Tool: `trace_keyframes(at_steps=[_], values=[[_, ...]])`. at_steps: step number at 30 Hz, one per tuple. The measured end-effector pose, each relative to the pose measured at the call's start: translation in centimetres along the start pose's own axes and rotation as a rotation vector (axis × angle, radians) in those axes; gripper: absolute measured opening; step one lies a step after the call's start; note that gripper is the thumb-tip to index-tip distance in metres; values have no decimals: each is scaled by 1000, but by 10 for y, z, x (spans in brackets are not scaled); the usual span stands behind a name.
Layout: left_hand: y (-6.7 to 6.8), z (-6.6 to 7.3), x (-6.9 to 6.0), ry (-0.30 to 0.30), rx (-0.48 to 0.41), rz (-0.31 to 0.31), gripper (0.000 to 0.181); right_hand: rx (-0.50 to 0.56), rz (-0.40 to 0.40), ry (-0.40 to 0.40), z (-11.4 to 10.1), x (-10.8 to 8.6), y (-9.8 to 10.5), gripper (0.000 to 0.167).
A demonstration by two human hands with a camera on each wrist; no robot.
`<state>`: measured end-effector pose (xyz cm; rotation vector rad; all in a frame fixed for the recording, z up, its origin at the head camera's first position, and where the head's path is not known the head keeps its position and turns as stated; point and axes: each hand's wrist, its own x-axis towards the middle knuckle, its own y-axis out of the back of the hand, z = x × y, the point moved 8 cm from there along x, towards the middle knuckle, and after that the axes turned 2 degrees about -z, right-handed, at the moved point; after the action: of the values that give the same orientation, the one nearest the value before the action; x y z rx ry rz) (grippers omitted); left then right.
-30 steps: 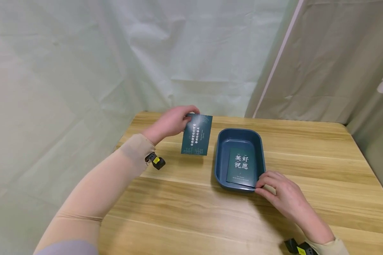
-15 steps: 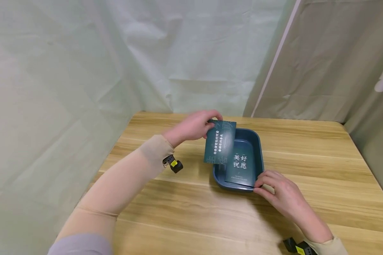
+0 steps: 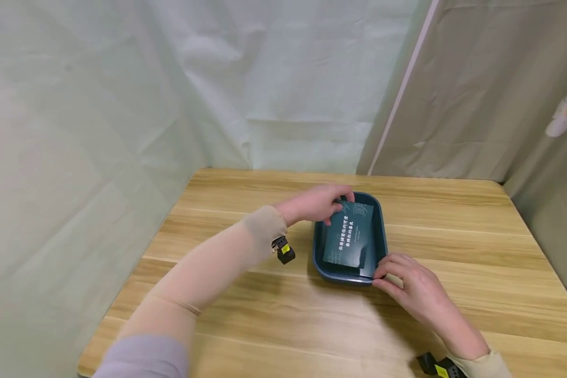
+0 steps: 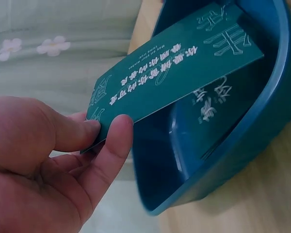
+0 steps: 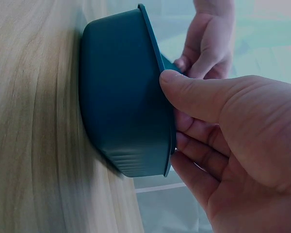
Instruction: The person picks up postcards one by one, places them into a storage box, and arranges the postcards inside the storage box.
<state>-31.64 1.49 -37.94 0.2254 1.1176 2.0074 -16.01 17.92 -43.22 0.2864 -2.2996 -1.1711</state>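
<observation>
A dark green card (image 3: 349, 236) with white characters is pinched at its far left corner by my left hand (image 3: 318, 203). It slants over the blue rectangular box (image 3: 384, 231), its lower end inside the walls. Below it, another green card (image 4: 218, 109) lies in the box, mostly covered in the head view. In the left wrist view, thumb and fingers grip the upper card's corner (image 4: 172, 68). My right hand (image 3: 413, 283) pinches the near right corner of the box's rim, thumb outside, as the right wrist view shows with the box wall (image 5: 123, 92).
The box stands on a wooden table (image 3: 453, 236). Pale green curtain sheeting (image 3: 288, 94) hangs behind the table, with a grey-brown curtain (image 3: 463, 105) to the right. Each wrist wears a black strap (image 3: 283, 250) with a yellow mark.
My left hand has carried its card rightward and down, from beside the box to over and into it. The right hand has stayed on the rim.
</observation>
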Motion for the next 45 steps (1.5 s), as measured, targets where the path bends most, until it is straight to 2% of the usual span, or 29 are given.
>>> trace_keyframes(at_steps=[5, 9, 17, 24, 28, 38, 41, 45], values=[[-16, -7, 13, 9, -34, -42, 27, 1, -7, -9, 0, 1, -2, 21], [-22, -12, 18, 28, -56, -52, 24, -4, -3, -18, -1, 1, -2, 29], [-32, -24, 28, 89, -13, -86, 26, -13, -11, -29, -1, 2, -1, 28], [-38, -27, 32, 145, 21, -95, 33, -16, -7, -29, -3, 3, 0, 29], [-42, -27, 35, 159, 101, -99, 35, -7, 9, -12, -4, 3, 1, 34], [-52, -29, 44, 151, 413, -77, 39, -4, -17, -36, -5, 1, 0, 34], [-55, -29, 46, 148, 485, -82, 40, -4, -25, -40, -5, 1, -1, 27], [-59, -31, 46, 171, 538, -81, 41, -2, -36, -45, -5, 1, -2, 16]])
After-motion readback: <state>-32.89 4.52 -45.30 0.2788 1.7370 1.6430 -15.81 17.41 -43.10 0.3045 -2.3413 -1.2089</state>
